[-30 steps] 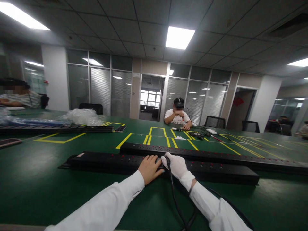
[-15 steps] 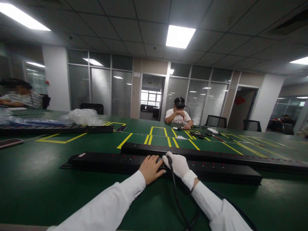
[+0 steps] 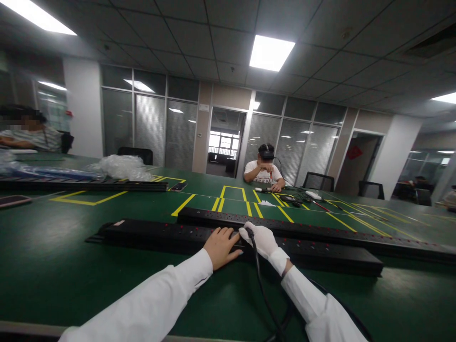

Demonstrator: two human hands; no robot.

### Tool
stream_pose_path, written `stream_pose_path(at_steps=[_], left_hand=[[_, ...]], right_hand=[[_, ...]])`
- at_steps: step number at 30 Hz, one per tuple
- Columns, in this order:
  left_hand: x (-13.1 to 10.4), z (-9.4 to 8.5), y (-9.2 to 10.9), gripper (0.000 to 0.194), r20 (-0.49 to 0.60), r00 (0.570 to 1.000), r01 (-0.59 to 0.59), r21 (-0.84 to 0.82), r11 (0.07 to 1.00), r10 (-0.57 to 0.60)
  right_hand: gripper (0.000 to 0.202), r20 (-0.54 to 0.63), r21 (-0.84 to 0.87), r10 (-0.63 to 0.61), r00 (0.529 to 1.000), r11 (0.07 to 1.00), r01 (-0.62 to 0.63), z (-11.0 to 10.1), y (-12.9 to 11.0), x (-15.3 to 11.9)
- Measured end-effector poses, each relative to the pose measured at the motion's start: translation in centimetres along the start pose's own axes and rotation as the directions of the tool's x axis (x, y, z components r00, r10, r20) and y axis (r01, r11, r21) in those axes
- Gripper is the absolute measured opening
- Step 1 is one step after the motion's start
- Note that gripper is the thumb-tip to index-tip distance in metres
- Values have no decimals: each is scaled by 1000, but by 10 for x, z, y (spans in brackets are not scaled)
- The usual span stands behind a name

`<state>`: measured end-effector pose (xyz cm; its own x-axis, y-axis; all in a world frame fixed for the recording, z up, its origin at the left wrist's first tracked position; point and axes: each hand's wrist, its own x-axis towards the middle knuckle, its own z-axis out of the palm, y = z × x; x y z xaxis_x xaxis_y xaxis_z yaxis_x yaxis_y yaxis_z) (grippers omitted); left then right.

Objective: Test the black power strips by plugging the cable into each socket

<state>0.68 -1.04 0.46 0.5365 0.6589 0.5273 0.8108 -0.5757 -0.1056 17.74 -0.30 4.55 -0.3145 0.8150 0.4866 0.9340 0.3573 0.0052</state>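
A long black power strip (image 3: 149, 233) with red-marked sockets lies across the green table in front of me. My left hand (image 3: 221, 249), bare, rests on its middle with the fingers stretched out over the top. Beside it, my right hand (image 3: 262, 241) in a white glove is closed around the end of a black power cable (image 3: 259, 280), right above the strip. The plug itself is hidden by the glove and fingers, so whether it sits in a socket cannot be seen. From that hand the cable hangs down toward the table's near edge.
Just behind lies a second long black power strip (image 3: 320, 231). Clear plastic wrap (image 3: 123, 167), a phone (image 3: 178, 186) and another phone (image 3: 14, 201) are on the left. Yellow tape (image 3: 233, 187) marks the green table (image 3: 71, 275). Across it sits a person (image 3: 262, 172) near tangled cables.
Both hands keep their places on the strip, with the cable still held. The whole view has shifted slightly; little else differs.
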Motion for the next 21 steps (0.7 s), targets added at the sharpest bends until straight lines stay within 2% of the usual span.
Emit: stream_pose_path(at_steps=[11,21], left_hand=[[-1,-2,1,44,10,1000,-8,17,1000,8],[-1,0,0,44,3,1000,-10,11,1000,10]], right_hand=[[44,-91,-51,-27,995,998,23,6,-3,-7],[44,-114,-60,-52,992,997,45,6,-3,-8]])
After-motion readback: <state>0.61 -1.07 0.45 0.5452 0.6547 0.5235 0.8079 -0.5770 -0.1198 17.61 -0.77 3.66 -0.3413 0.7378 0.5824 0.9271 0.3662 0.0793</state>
